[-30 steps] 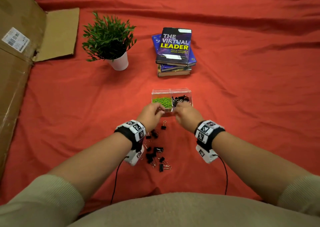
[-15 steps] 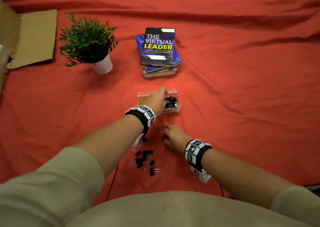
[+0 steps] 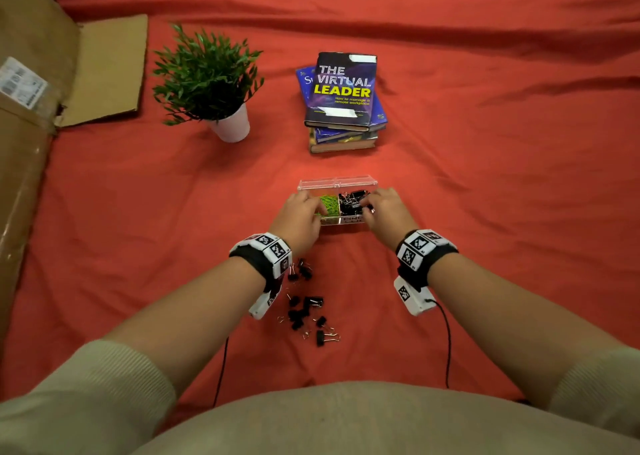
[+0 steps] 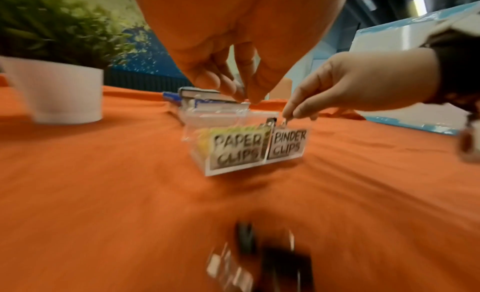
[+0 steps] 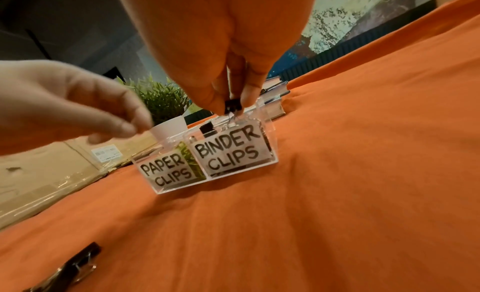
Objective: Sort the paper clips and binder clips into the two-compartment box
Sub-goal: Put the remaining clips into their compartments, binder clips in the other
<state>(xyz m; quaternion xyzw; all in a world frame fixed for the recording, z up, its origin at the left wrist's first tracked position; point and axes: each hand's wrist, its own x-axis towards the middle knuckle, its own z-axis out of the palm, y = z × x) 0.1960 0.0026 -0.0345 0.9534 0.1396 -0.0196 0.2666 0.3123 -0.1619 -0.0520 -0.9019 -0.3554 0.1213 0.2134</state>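
Note:
A clear two-compartment box (image 3: 337, 182) sits on the red cloth, with green paper clips (image 3: 328, 205) on its left and black binder clips (image 3: 353, 198) on its right. My right hand (image 5: 232, 112) pinches a black binder clip (image 5: 233, 107) just above the side labelled BINDER CLIPS (image 5: 228, 152). My left hand (image 4: 244, 97) hovers over the paper clip side with its fingertips bunched together. Whether it holds anything is hidden. Several loose binder clips (image 3: 306, 310) lie between my forearms, nearer to me than the box.
A potted plant (image 3: 211, 83) and a stack of books (image 3: 343, 101) stand beyond the box. A large cardboard box (image 3: 31, 115) borders the cloth on the left. Thin black cables (image 3: 446, 343) trail from the wrist cameras across the cloth.
My right hand has come up from the cloth to the box's right side with a binder clip. My left hand has drawn back from the box's far side to its near left.

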